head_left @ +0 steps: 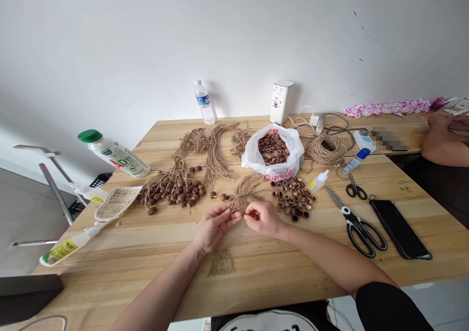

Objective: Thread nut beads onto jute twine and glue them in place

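Observation:
My left hand [215,225] is closed in a pinch around a small knotted piece of brown twine [232,207] near the middle of the table. Close on its right, my right hand [264,218] has its fingers curled together at a thin strand, largely hidden by the fingers. Loose twine strands [248,187] fan out on the wood just beyond both hands. Two or three round brown nuts [223,196] lie past my left fingertips. Open halves of nut shells [293,199] are scattered to the right of my right hand.
Nuts strung on twine [183,189] lie left, with twine bundles [218,155] behind. A white bag [252,150] holds shells. Rightward are a twine coil [327,150], a glue bottle [319,180], large scissors [353,223] and a phone [401,228]. Another person's arm [445,143] rests far right.

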Demonstrator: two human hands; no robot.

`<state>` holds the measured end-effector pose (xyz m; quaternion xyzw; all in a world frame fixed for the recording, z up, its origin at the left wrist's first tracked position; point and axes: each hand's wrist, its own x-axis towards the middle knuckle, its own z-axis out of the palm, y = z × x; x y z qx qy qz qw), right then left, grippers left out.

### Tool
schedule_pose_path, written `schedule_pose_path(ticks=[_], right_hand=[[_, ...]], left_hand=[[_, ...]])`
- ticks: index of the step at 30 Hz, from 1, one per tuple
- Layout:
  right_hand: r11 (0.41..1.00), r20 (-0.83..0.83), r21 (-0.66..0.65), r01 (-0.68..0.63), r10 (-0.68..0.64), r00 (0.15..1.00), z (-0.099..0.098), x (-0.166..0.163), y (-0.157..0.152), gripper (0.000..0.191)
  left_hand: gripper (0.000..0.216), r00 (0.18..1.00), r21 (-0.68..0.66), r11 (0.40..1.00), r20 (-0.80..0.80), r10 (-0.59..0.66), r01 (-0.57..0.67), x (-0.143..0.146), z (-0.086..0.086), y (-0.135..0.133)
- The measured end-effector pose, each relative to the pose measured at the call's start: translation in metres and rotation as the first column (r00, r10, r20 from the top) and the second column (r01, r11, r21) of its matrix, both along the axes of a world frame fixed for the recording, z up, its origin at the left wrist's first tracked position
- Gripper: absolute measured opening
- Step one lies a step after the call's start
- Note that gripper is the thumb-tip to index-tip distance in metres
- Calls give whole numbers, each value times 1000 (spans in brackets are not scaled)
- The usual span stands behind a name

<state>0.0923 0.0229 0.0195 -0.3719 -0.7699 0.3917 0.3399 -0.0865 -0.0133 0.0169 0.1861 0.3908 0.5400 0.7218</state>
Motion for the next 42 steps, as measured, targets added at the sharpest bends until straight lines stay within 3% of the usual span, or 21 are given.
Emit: schedule_pose_path(ticks=[10, 19, 29, 37, 42], right_hand=[[988, -38, -109, -112, 108, 993, 1, 2, 0, 1], [998, -31, 55, -39, 40, 999, -7, 0, 0, 12], [991, -34, 129, -32, 37, 999, -6, -1, -1, 14], [995, -6, 90, -39, 40, 999, -7, -1, 0, 13], [996, 5, 69, -51, 51, 999, -7, 2, 2, 24]], left_hand=[[23, 999, 30, 999, -38, -38, 39, 3, -3, 0], [24, 998, 47, 998, -49, -42, 44, 3, -2, -1], [24, 997, 51, 998, -70, -36, 40, 5, 0, -1], [25, 998, 56, 998, -62, -30, 33, 5, 0, -2], [25, 998, 62, 997, -49, -32, 35, 5, -2, -2]])
